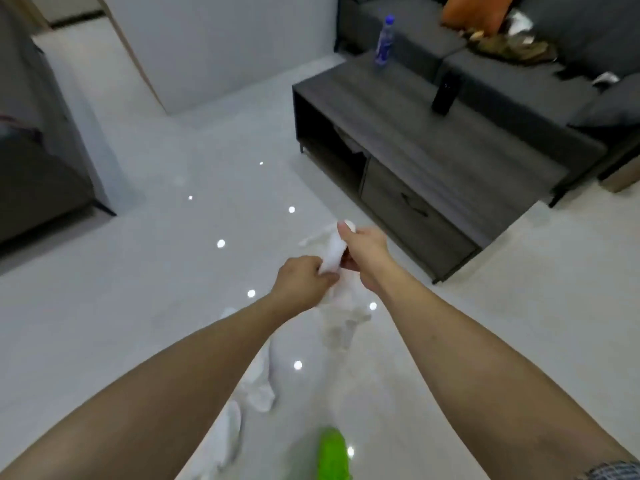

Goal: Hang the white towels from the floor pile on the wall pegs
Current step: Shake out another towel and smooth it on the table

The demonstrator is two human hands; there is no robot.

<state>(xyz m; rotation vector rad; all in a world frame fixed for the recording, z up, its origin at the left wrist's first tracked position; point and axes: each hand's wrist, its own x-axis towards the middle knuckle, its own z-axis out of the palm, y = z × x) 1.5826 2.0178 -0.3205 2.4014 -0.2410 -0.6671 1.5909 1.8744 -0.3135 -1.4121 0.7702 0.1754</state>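
Both hands, left hand (304, 277) and right hand (363, 249), are pinching one white towel (332, 252) above the floor pile (258, 386), seemingly gathering it for hanging.

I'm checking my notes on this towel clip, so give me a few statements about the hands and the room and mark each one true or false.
1. Both hands grip the same white towel. True: left hand and right hand hold it.
2. More towels on the floor lie below the arms. True.
3. The blue-capped bottle lies on the floor. False: it stands on the dark low table.
4. The left hand is empty. False: its fingers pinch the towel.
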